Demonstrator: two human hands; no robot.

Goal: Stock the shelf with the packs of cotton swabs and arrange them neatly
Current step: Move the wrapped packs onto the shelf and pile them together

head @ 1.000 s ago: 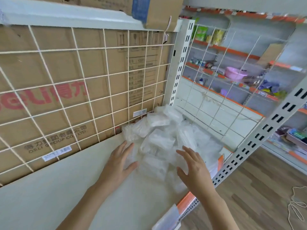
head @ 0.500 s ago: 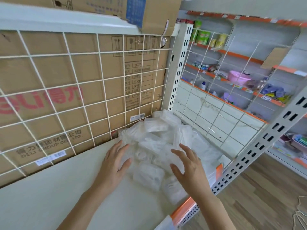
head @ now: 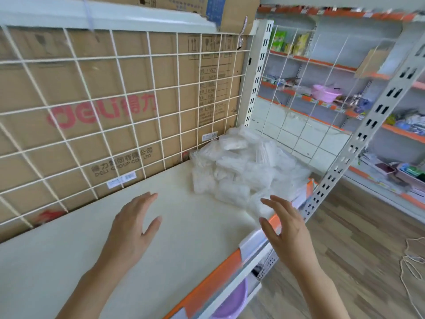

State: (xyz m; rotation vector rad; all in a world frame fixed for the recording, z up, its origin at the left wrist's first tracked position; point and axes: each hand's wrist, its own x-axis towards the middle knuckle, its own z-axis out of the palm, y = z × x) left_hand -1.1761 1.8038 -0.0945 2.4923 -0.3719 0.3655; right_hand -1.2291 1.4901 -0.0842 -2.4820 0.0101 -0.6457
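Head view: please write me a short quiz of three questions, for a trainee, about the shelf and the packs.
1. True or false: the left hand grips one of the clear plastic packs of cotton swabs.
2. Where on the cream shelf board does the heap of packs lie? A: left front; B: right back corner; C: middle.
3. Fill in: the box behind the white wire grid is made of brown ____.
Key: 1 false; 2 B; 3 cardboard.

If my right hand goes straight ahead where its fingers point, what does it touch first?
Most likely the pile of cotton swab packs, whose near edge lies just beyond the right hand; depth is hard to judge.
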